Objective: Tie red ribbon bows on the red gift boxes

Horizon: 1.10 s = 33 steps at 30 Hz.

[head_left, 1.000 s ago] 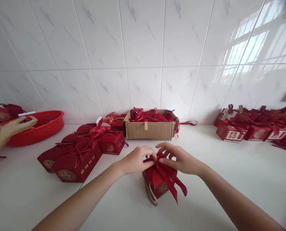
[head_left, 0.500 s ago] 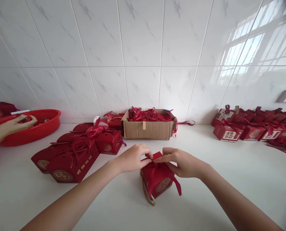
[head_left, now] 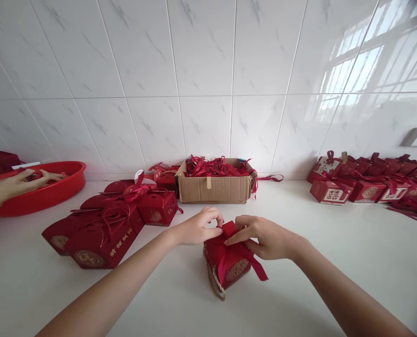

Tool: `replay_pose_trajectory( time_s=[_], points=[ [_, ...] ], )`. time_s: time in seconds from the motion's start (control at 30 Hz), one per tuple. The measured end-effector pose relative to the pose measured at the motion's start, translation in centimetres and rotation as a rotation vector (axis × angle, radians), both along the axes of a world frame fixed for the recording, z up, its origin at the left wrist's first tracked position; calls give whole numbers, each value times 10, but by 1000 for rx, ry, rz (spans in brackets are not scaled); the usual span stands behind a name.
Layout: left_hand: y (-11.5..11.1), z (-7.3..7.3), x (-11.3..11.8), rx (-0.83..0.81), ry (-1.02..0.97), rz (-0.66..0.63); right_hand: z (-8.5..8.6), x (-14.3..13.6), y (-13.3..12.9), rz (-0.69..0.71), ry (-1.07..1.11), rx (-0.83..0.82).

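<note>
A small red gift box (head_left: 237, 271) with a round gold print stands on the white tabletop, centre front. Red ribbon (head_left: 223, 264) is draped over its top, one tail hanging down the right side. A twisted gold cord (head_left: 217, 281) dangles at its left. At the box's upper left edge, my left hand (head_left: 199, 228) has thumb and forefinger pinched together on the ribbon. My right hand (head_left: 259, 236) lies over the top from the right, its fingers curled and pressing on the ribbon. Whatever ribbon part sits under the fingertips is hidden.
Behind the box stands a cardboard carton (head_left: 213, 189) full of ribbons. Several red boxes (head_left: 99, 245) are grouped at left, and rows of tied boxes (head_left: 368, 192) at right. Far left, another person's hands (head_left: 15, 187) reach into a red basin (head_left: 68, 187).
My left fingers have shifted slightly up and away from the right fingers. My right fingertips have lowered onto the box top. The co-worker's hand has moved in the basin.
</note>
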<state>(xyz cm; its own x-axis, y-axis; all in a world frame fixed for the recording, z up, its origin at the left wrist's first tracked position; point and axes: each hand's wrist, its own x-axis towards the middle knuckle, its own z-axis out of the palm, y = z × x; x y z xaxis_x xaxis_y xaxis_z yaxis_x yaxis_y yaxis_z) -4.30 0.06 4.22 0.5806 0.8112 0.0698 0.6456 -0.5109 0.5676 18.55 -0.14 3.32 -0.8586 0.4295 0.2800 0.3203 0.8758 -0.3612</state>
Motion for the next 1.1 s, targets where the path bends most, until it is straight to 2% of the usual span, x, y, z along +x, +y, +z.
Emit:
replay_pose_trajectory(
  time_s=[0.17,0.33,0.6,0.73,0.9,1.1],
  points=[
    [0,-5,4,-253,-54,2,-4,0,1,24,117,-151],
    [-3,-4,8,-346,-214,31,-7,-1,5,-22,242,-242],
    [-10,-10,10,-222,-323,108,-6,1,10,-153,282,-319],
    [-13,-13,18,-158,-386,125,-5,1,11,-145,288,-352],
    [-15,-17,28,-75,-404,212,-7,2,12,-159,257,-300],
    [-14,-22,28,-114,-444,209,-9,6,15,-140,207,-288]
  ],
)
